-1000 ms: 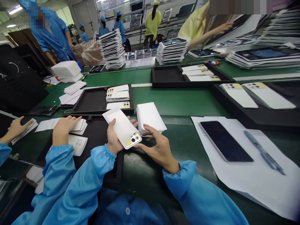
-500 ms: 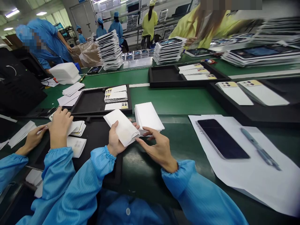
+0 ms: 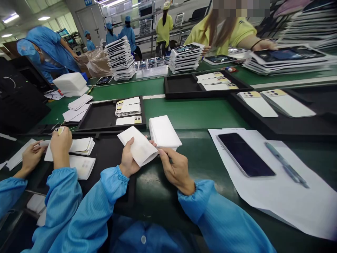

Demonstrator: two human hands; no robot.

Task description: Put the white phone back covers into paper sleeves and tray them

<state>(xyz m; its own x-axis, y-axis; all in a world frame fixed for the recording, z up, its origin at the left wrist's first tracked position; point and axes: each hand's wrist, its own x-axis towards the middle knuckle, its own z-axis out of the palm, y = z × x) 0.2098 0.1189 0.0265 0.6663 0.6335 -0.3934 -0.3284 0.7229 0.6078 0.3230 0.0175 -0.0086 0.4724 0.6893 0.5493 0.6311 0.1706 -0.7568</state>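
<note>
A white sleeve lies across the palm of my left hand, the thumb pressed on its top face. At the sleeve's right end, my right hand pinches the edge between thumb and fingers, and the opening there gapes a little. Just behind both hands stands a stack of white sleeves. Left of my hands, a black tray holds white cards and a sleeve with faint round marks. What is inside the held sleeve is hidden.
A co-worker's hands handle white pieces at the left. Trays of cards stand behind. To the right, a phone and a pen rest on paper. A person in yellow reaches toward a stack of panels.
My right hand has closed on the sleeve's right edge, and its opening is wider. The co-worker's hand has shifted left and down. The person in yellow now has a hand at the right stack.
</note>
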